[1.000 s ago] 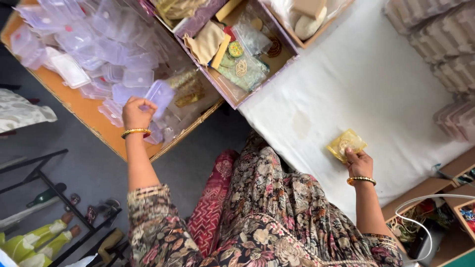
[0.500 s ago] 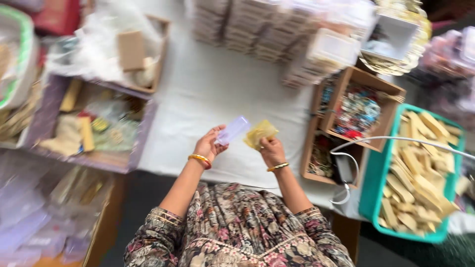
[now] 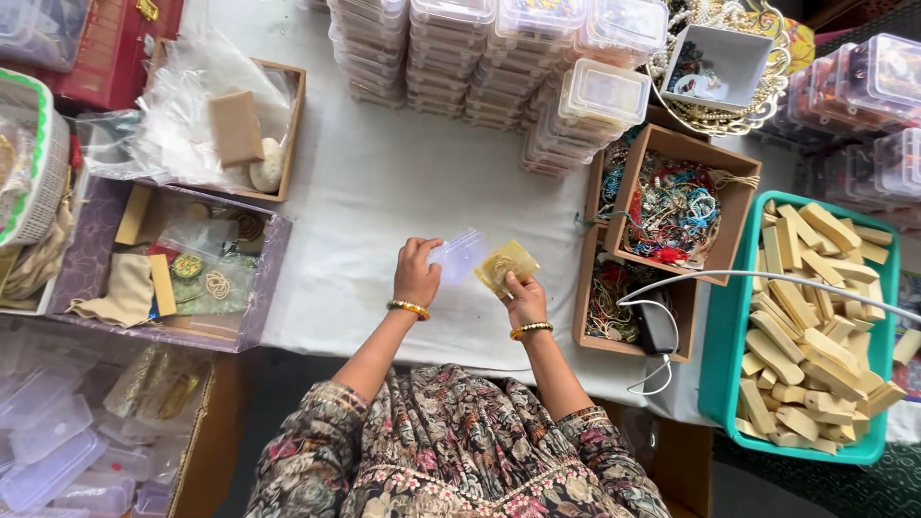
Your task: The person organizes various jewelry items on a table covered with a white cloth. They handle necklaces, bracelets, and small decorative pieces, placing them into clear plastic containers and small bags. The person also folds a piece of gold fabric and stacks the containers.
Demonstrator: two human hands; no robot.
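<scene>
Your left hand [image 3: 416,275] pinches a small clear plastic pouch [image 3: 457,256]; your right hand [image 3: 525,299] grips a flat gold-coloured packet [image 3: 507,265], its contents too small to make out. Both are held just beside each other above the white-covered tabletop [image 3: 384,192]. To your right, an open brown box [image 3: 674,201] holds tangled coloured jewellery, and a green tray [image 3: 721,326] of tan blocks is cut off at the edge. Stacked clear lidded containers [image 3: 499,67] stand beyond, partly cropped.
</scene>
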